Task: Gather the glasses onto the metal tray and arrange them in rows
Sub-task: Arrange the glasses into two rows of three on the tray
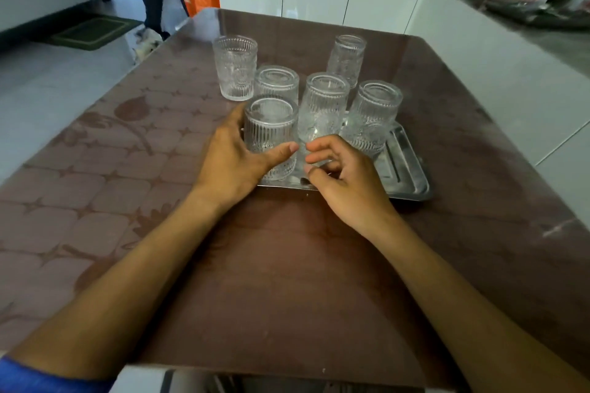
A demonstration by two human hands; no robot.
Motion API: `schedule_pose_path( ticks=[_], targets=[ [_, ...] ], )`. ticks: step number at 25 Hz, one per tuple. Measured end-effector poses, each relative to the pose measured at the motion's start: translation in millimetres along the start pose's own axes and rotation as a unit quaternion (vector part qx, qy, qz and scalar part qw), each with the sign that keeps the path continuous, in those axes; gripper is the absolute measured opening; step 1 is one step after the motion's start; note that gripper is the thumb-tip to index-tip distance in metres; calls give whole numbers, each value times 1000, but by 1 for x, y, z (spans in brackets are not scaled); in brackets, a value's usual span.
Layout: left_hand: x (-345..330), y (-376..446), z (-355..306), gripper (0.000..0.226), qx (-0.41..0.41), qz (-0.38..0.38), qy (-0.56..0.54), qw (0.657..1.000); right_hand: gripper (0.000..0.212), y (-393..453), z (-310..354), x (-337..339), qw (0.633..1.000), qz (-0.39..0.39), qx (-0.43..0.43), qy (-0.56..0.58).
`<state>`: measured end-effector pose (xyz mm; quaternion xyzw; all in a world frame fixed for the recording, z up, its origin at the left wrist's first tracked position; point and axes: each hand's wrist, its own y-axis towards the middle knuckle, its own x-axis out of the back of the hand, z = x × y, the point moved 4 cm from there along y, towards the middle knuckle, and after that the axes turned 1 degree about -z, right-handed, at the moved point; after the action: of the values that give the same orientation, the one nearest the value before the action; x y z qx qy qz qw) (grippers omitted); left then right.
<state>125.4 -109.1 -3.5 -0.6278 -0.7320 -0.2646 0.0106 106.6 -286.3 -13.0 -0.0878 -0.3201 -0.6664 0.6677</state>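
- Left hand (234, 158): fingers and thumb wrapped round front-left glass (270, 137), inverted, axis vertical, at metal tray's (412, 169) left end.
- Right hand (340, 175): fingers loosely curled, holding nothing, just beside that glass.
- Tray's left part hidden by hands and glasses.
- Upright glass (235, 67) stands off-tray, far left.

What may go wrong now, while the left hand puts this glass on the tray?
The left hand holds a ribbed glass close beside the middle glass; they may knock together. It sits near the tray front edge, so it may tip. Two glasses, far left and far back, appear to stand off the tray.
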Motion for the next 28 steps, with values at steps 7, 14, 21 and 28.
schedule_pose_path(
  ticks=[7, 14, 21, 28],
  targets=[
    [41, 35, 4, 63, 117, 5, -129, 985, 25, -5, -2, -4, 999, 13, 24, -23],
    [22, 135, 48, 83, 125, -70, -22, 990, 21, -10, 2, -7, 996, 5, 55, -76],
    [8, 174, 86, 82, 161, -74, -29, 984, 20, -8, -2, -10, 994, 2, 69, -80],
    [35, 146, 9, 76, 15, -102, -81, 991, 24, -2, -1, -1, 999, -23, 42, -6]
  ],
)
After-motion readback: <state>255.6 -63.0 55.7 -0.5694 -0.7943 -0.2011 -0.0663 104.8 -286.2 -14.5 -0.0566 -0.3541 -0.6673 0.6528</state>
